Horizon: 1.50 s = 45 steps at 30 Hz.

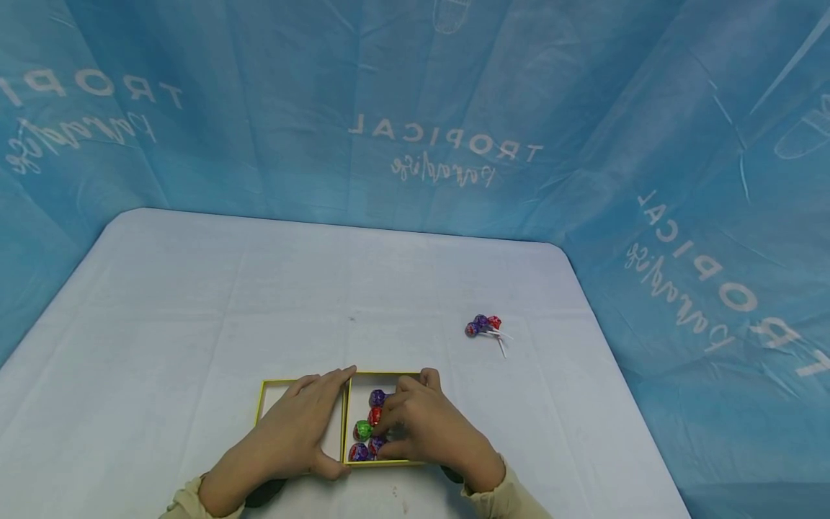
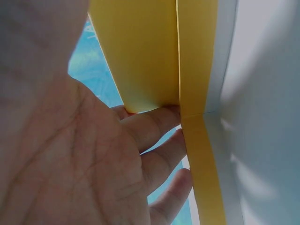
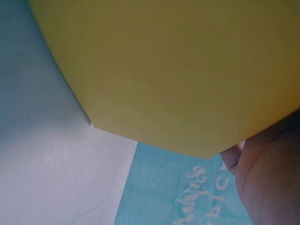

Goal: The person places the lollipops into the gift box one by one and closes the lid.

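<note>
Head view: bench [image 1: 350,288] stretches beyond the left hand [image 1: 295,425], fingers extended across the yellow-edged box [image 1: 366,383], and right hand [image 1: 424,422], hold unclear, over its lollipops [image 1: 362,431] — left wrist: fingertips [image 2: 178,180] touch a wall [image 2: 202,159] — right wrist: hand beside the box's edge.

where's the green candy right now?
Head view, low centre: the green candy is in the right-hand yellow-rimmed tray, near its left wall, just below-left of a red candy and above a purple one.
</note>
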### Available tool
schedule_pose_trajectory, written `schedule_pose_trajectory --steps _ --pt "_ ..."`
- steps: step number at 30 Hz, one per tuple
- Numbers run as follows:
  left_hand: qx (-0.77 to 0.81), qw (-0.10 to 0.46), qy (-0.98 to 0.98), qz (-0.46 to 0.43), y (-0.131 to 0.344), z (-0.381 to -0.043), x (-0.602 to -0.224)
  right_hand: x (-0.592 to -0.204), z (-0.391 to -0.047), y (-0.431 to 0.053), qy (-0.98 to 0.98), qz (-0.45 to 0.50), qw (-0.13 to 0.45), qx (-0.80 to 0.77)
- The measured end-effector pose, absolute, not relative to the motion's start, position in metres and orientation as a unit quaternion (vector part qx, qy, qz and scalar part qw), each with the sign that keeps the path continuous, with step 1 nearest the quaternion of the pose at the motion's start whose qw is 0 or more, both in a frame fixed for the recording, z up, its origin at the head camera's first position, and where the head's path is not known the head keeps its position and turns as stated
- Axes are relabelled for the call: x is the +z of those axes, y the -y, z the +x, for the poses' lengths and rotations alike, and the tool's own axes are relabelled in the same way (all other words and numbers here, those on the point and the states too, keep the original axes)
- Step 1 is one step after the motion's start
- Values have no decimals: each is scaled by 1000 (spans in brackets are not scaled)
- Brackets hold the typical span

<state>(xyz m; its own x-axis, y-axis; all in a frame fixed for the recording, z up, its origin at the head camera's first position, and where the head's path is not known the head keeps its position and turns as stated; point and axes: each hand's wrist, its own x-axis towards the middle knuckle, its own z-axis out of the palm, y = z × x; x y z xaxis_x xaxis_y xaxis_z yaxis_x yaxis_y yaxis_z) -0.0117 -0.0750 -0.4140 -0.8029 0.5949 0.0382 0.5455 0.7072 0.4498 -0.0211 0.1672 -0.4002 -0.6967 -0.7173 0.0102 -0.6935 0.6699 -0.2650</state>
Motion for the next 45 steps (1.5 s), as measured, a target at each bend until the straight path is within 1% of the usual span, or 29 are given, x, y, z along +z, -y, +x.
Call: schedule_pose_trajectory --steps 6,15,20,27,30,33,40,45 --pt "221 48 -922 315 75 -12 -415 -398 -22 -172 -908 -385 44 -158" --pt "223 54 -921 315 74 -12 -415 -394 -27 -183 -907 -368 13 -205" --pt "219 51 -922 315 74 -12 -415 -393 -32 -190 -899 -370 -38 -231" --pt "218 56 -924 310 73 -12 -416 -389 -40 -206 -894 -337 -152 -251" --pt "219 57 -924 309 74 -13 -416 -388 -44 -212 -892 -320 -186 -257" --pt "220 58 -924 308 74 -13 -415 -390 -50 -218 -898 -304 -198 -248" --pt "227 66 -924 301 74 -13 -416 -395 -61 -231 -921 -251 -201 -221" --pt "231 71 -922 302 74 -13 -416 -404 -68 -242 -923 -215 -226 -225"
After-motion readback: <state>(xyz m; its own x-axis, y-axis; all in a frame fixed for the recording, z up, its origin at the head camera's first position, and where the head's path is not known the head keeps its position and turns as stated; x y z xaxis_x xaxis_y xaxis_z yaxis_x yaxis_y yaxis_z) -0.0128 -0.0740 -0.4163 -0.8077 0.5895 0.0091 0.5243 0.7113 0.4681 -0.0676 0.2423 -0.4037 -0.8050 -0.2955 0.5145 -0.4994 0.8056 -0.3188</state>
